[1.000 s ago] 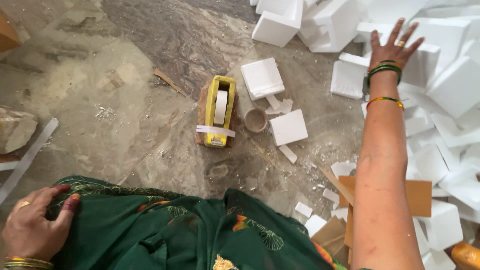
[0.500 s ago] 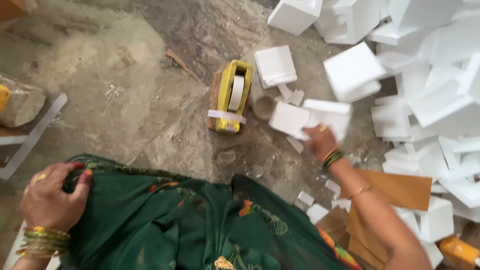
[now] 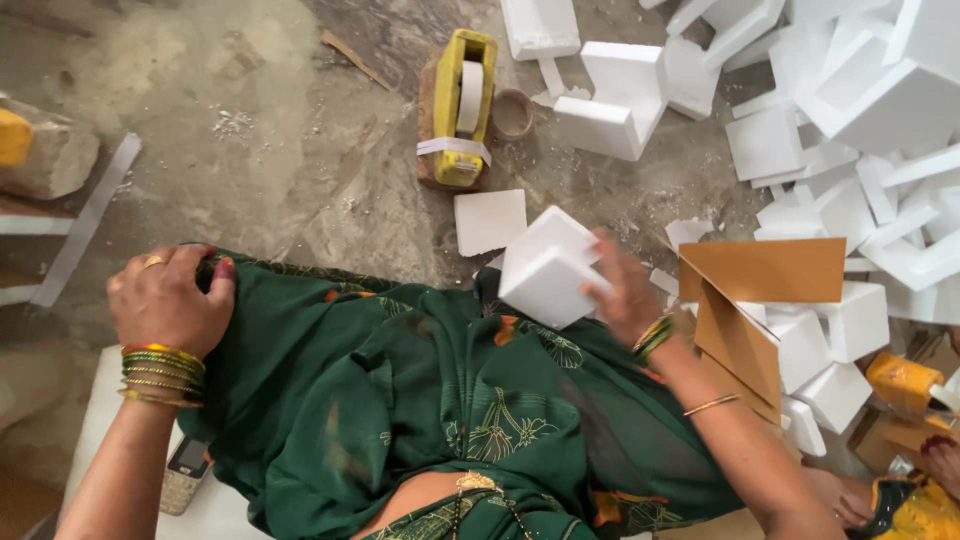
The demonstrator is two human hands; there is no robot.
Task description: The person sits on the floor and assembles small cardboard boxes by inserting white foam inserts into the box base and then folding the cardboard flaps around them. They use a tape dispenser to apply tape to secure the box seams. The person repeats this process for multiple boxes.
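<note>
My left hand [image 3: 168, 300] rests at nine o'clock with fingers curled on my green cloth [image 3: 420, 400], my right hand [image 3: 625, 292] at three o'clock grips, blurry so maybe pinching, a white foam block [image 3: 548, 268], and the yellow tape holder [image 3: 462, 105] lies at twelve o'clock.

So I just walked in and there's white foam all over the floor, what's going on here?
A person sits on the floor in green cloth. Their right hand holds a white foam block over the lap, beside folded brown cardboard. The left hand rests on the cloth at the knee. A yellow tape dispenser lies ahead on the floor, and a pile of foam pieces spreads to the right.
</note>
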